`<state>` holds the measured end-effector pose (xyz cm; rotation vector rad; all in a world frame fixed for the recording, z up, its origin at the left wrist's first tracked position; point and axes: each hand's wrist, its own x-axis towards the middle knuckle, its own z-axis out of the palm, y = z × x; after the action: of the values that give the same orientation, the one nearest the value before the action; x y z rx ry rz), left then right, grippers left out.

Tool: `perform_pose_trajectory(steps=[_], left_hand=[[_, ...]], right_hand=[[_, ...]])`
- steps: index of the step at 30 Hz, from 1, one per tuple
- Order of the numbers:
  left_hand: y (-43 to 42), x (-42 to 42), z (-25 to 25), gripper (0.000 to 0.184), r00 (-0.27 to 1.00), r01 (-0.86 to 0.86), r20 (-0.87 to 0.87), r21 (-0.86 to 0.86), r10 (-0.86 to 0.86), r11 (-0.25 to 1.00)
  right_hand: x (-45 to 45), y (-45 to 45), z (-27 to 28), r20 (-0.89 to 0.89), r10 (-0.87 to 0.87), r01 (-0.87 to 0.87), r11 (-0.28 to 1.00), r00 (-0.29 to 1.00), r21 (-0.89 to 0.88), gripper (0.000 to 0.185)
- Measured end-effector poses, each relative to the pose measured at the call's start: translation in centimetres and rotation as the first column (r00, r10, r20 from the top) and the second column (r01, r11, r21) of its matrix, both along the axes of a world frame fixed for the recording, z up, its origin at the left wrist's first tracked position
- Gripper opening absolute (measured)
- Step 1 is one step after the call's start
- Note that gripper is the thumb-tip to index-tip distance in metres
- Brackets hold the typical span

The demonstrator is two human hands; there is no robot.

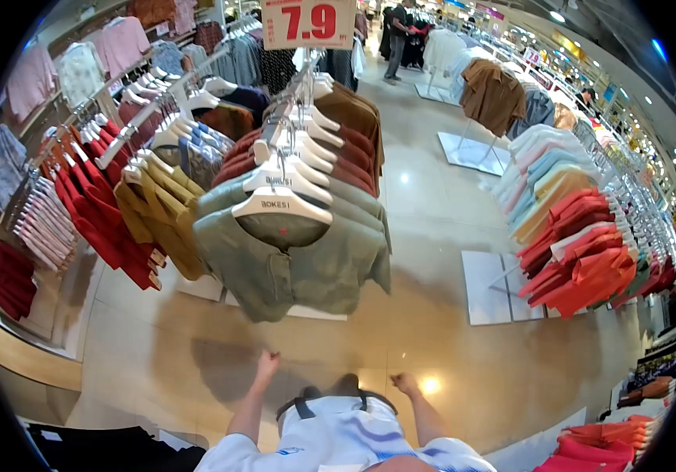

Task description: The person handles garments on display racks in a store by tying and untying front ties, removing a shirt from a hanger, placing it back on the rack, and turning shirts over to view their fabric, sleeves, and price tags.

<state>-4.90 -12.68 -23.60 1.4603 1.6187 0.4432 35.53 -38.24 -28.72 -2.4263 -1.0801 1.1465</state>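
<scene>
My left hand point(269, 362) hangs in front of my body with its fingers curled in, and nothing shows in it. To the right, my right hand point(406, 384) is also loosely closed, with nothing visible in its fingers. Neither hand touches a garment. Nearest ahead of them is a grey-green shirt point(291, 263) on a white hanger point(282, 203) lettered "BOKESI". Behind it, more grey-green, dark red and brown tops hang in a row on the same rack. A red-and-white price sign point(309, 23) reading 7.9 stands above that rack.
At left, mustard jackets point(161, 204) and red garments point(98, 212) hang on rails. A rack of coral shirts point(586, 271) and pastel tops stands at right on a white base point(483, 291). Tiled aisle floor point(424, 204) runs between the racks. Far ahead stands a person point(395, 39).
</scene>
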Motion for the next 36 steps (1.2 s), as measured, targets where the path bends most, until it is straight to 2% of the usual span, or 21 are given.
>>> perform_pose_trajectory(steps=[1, 3, 4, 5, 6, 8, 9, 12, 14, 16, 17, 18, 20, 22, 23, 25, 26, 28, 31, 32, 36], left_hand=[[-0.7, -0.4, -1.2, 0.024, 1.000, 0.012, -0.001, -0.022, -0.012, 1.000], [-2.0, -1.0, -3.7, 0.020, 0.987, 0.059, 0.158, -0.138, -0.036, 0.989], [-3.5, -1.4, -3.9, 0.020, 0.988, 0.069, 0.147, -0.177, -0.042, 0.982], [-3.9, -1.3, -3.8, 0.018, 0.970, -0.007, 0.234, -0.227, 0.061, 0.974], [-4.3, -1.1, -3.3, 0.017, 0.936, -0.083, 0.308, -0.278, 0.171, 0.957], [-5.6, -0.1, -1.9, 0.015, 0.916, -0.089, 0.346, -0.319, 0.204, 0.943], [-5.7, 0.8, -1.5, 0.014, 0.882, -0.097, 0.406, -0.339, 0.238, 0.936], [-6.0, 4.8, -0.9, 0.015, 0.917, -0.019, 0.361, -0.385, 0.170, 0.923], [-5.8, 9.0, -1.1, 0.014, 0.928, -0.046, 0.326, -0.375, 0.178, 0.926], [-4.3, 14.3, -1.6, 0.013, 0.935, -0.079, 0.299, -0.349, 0.190, 0.934], [-3.5, 17.3, -1.8, 0.014, 0.918, -0.051, 0.354, -0.341, 0.178, 0.939], [-2.9, 19.7, -1.6, 0.014, 0.902, -0.019, 0.401, -0.336, 0.161, 0.942], [-0.7, 25.5, -0.5, 0.017, 0.949, 0.082, 0.313, -0.319, 0.024, 0.944], [1.5, 30.3, -1.0, 0.021, 0.929, 0.371, 0.054, -0.147, -0.367, 0.917], [2.2, 33.0, -0.5, 0.021, 0.927, 0.374, 0.060, -0.160, -0.370, 0.913], [3.2, 38.2, 1.8, 0.025, 0.873, 0.486, -0.057, 0.011, -0.485, 0.874], [3.9, 40.7, 3.4, 0.025, 0.874, 0.483, -0.056, 0.005, -0.482, 0.876], [5.6, 45.7, 7.3, 0.018, 0.882, 0.417, 0.258, -0.041, -0.394, 0.908], [9.0, 51.4, 11.4, 0.016, 0.878, 0.359, 0.332, 0.015, -0.343, 0.933], [10.3, 53.0, 11.3, 0.021, 0.886, 0.317, 0.342, 0.043, -0.312, 0.947], [17.0, 58.8, 9.6, 0.020, 0.858, 0.132, 0.488, 0.094, -0.161, 0.987]], right_hand=[[1.7, -3.8, -1.3, 0.068, -0.014, 0.022, 0.994, 0.998, -0.111, 0.050], [3.7, -10.1, -3.2, 0.115, -0.194, 0.221, 0.923, 0.974, -0.315, 0.045], [3.8, -12.2, -2.1, 0.087, -0.305, 0.316, 0.897, 0.949, -0.310, 0.044], [3.9, -13.7, -1.0, 0.059, -0.343, 0.345, 0.891, 0.937, -0.296, 0.039], [4.4, -14.6, -1.3, 0.014, -0.365, 0.350, 0.878, 0.931, -0.327, 0.036], [5.3, -15.1, -1.9, -0.048, -0.390, 0.346, 0.862, 0.920, -0.370, 0.034], [6.3, -13.9, -1.8, -0.092, -0.393, 0.340, 0.874, 0.915, -0.348, 0.031], [11.0, -8.5, -2.7, -0.165, -0.365, 0.310, 0.907, 0.916, -0.285, 0.028], [15.5, -4.4, -3.0, -0.184, -0.325, 0.280, 0.931, 0.927, -0.235, 0.028], [20.3, 1.0, -3.0, -0.218, -0.287, 0.281, 0.958, 0.933, -0.061, 0.028], [22.8, 3.6, -2.9, -0.272, -0.335, 0.337, 0.941, 0.902, -0.042, 0.027], [25.6, 5.7, -4.3, -0.212, -0.241, 0.250, 0.968, 0.947, 0.014, 0.026], [29.8, 10.5, -4.9, -0.102, -0.118, 0.127, 0.989, 0.988, 0.082, 0.026], [31.8, 15.6, -0.6, -0.081, -0.080, 0.094, 0.977, 0.994, 0.191, 0.026], [32.8, 17.8, 0.2, -0.079, -0.028, 0.045, 0.974, 0.996, 0.222, 0.025], [33.8, 21.5, 2.2, -0.117, 0.072, -0.034, 0.953, 0.991, 0.301, 0.024], [34.0, 23.2, 4.3, -0.155, 0.120, -0.058, 0.933, 0.981, 0.355, 0.024], [34.1, 25.9, 6.4, -0.216, 0.175, -0.082, 0.920, 0.961, 0.383, 0.024], [34.7, 29.9, 9.8, -0.348, 0.257, -0.088, 0.897, 0.902, 0.434, 0.022], [35.1, 30.9, 10.9, -0.419, 0.284, -0.069, 0.886, 0.863, 0.459, 0.020], [38.7, 36.7, 14.3, -0.381, 0.363, -0.165, 0.872, 0.850, 0.462, 0.018]])
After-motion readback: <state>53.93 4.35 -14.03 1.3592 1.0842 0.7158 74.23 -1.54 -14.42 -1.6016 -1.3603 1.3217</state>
